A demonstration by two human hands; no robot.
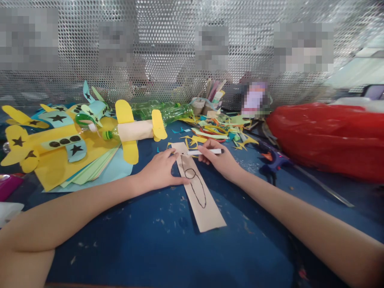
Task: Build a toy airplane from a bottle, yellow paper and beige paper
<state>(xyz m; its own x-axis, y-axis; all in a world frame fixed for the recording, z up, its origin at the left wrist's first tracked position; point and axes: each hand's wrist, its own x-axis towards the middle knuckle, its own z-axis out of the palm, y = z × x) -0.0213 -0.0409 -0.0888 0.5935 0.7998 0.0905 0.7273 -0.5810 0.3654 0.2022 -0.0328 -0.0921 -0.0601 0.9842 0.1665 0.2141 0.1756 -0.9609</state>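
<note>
A pale strip of paper [210, 214] lies on the blue table in front of me, with a black outline of a circle and a long loop drawn on it. My left hand [159, 170] rests over its left edge, thumb and fingers apart, pressing it flat. In my right hand [217, 158] is a white marker [207, 152] with a black end, pinched between the fingers. The marker's tip points left, at the upper part of the strip near the top of the drawn line. I cannot tell whether the tip touches the paper.
Left stand bottle airplanes with yellow paper wings [126, 132], beside fanned coloured sheets [90, 172]. Behind the strip lie paper scraps [228, 128], green bottles [174, 112] and cups of tools [198, 106]. Right are a blue glue gun [277, 160] and a red plastic bag [324, 140].
</note>
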